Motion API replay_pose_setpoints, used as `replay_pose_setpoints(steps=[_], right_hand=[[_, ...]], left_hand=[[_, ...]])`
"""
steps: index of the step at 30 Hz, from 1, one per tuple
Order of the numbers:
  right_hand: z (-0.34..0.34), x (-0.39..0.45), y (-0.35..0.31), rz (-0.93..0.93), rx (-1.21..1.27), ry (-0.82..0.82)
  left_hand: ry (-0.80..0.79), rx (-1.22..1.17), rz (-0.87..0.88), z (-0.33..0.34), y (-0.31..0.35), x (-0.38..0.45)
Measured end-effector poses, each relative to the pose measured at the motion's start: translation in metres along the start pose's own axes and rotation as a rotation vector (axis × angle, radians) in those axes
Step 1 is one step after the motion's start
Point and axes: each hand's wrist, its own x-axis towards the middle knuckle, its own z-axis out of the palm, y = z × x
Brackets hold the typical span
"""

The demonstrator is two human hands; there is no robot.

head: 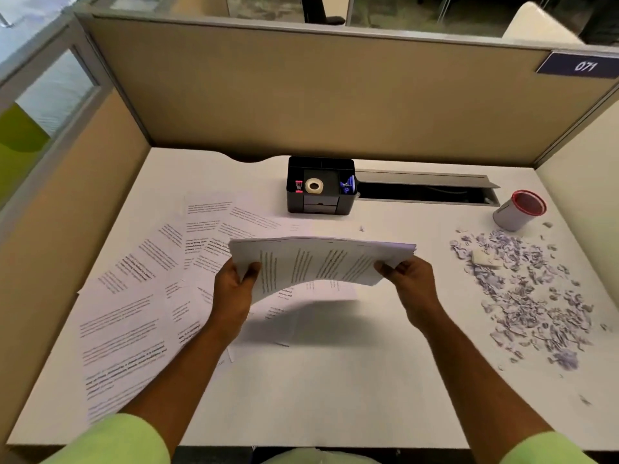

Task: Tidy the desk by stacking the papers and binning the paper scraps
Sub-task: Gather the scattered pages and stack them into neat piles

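Both hands raised over the middle of the white surface (pixel 318 396), each closed on one end of a sheaf of printed papers (pixel 318 262). Left hand (pixel 234 289) clamps the sheaf's left end, thumb on top, fingers hidden beneath; right hand (pixel 410 279) pinches the right end the same way. Sheaf is held clear of the surface, sagging slightly in the middle, casting a shadow below; its edges are roughly aligned but not flush. Motion blur on the sheaf. More loose printed sheets (pixel 140 296) lie fanned and overlapping across the left half of the surface, some reaching under the held sheaf. Paper scraps (pixel 536 296), small purple-white bits, are scattered in a broad patch on the right side, well apart from the sheets; a larger white scrap (pixel 484 257) lies near the patch's upper left. A small bin (pixel 519 209) with a red rim lies tipped on its side just beyond the scraps, mouth facing right and toward the camera; contents cannot be made out. At the back centre stands a black desk organiser (pixel 320 185) holding a tape roll (pixel 314 185), red clips on its left and a blue item on its right. Beside it an open cable tray (pixel 425 190) is set into the surface. Beige partition (pixel 301 95) behind carries a plate reading 071 (pixel 584 66). Lime-green sleeves at bottom corners.
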Motion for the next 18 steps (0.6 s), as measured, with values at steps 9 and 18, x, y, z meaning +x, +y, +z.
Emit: replay_pose_setpoints(steps=[9, 18], right_hand=[[0.01, -0.03, 0.061, 0.147, -0.045, 0.0], [0.008, -0.027, 0.053, 0.079, 0.093, 0.055]], left_hand=[[-0.059, 0.036, -0.093, -0.009, -0.06, -0.015], [-0.074, 0.07, 0.011, 0.007, -0.048, -0.017]])
